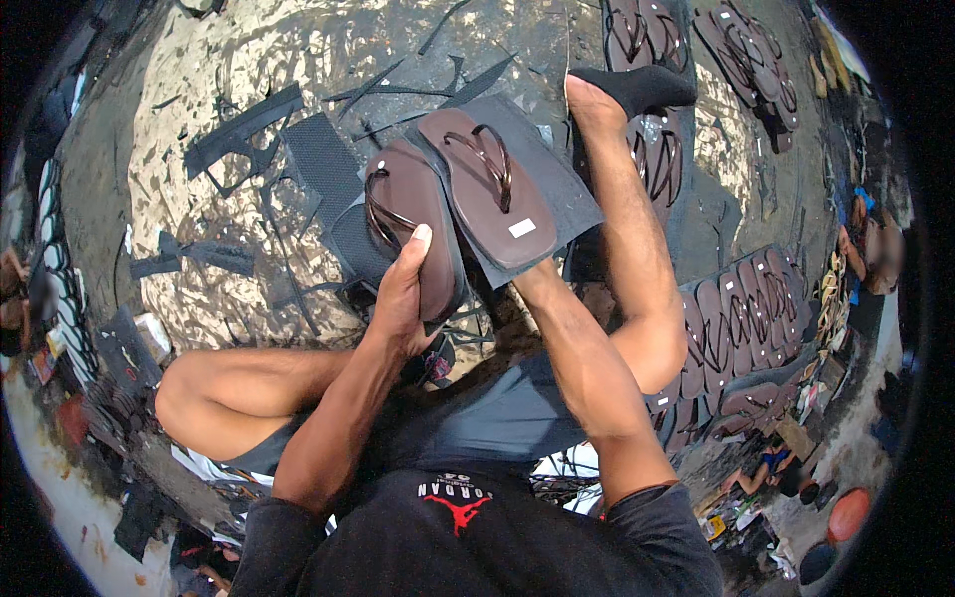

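Two brown flip-flops with glossy dark straps lie side by side before me. My left hand (400, 298) grips the left flip-flop (406, 174) at its heel end, thumb pressed on the footbed and fingers underneath. The right flip-flop (522, 204) has a small white label near its heel and rests on a larger black rubber sheet (575, 211) that sticks out past its edges. From below, my right hand (535, 277) reaches under this sheet and holds it up with the flip-flop; its fingers are hidden.
Cut black rubber offcuts (244, 134) and a textured rubber piece (323, 179) litter the stained ground ahead. Finished flip-flops (741, 318) stand in rows at right, with more flip-flops (746, 55) piled at upper right. My bent legs (647, 269) flank the work. Other people appear at the rim.
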`<state>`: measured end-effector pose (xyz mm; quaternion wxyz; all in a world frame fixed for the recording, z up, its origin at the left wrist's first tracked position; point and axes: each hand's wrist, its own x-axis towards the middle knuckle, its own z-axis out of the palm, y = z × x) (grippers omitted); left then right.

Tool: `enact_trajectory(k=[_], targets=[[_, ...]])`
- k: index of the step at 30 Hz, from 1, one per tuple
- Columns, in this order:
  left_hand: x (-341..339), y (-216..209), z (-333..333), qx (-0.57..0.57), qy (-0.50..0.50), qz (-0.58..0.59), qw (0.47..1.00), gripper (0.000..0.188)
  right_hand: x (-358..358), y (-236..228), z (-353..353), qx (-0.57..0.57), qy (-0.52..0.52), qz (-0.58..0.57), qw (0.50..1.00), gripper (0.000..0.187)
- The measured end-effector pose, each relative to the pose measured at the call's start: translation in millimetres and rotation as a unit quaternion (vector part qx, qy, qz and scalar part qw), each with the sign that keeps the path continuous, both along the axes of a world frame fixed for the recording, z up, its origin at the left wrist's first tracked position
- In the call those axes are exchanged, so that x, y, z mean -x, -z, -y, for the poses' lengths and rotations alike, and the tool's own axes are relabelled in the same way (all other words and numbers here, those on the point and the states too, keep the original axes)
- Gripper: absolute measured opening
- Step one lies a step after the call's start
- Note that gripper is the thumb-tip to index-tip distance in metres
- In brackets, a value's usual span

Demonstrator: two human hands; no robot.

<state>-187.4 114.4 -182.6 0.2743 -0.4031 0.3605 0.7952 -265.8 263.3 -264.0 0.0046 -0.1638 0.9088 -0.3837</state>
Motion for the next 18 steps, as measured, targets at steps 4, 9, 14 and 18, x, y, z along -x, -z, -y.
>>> enact_trajectory(k=[4,9,14,18], targets=[[-9,-7,15,0.021,0.014,0.005,1.0,0.058,21,7,18,0.008,0.0,-0.002,1.0,0.033],[-61,-17,62,-0.085,-0.022,-0.071,0.994,0.057,35,3,37,0.026,0.0,0.096,0.995,0.032],[-90,-52,91,-0.312,-0.061,-0.215,0.923,0.048,-43,-60,64,0.425,-0.003,0.441,0.79,0.045],[-120,-91,78,0.191,0.181,-0.275,0.925,0.064,-56,-150,49,0.409,-0.004,0.356,0.84,0.045]])
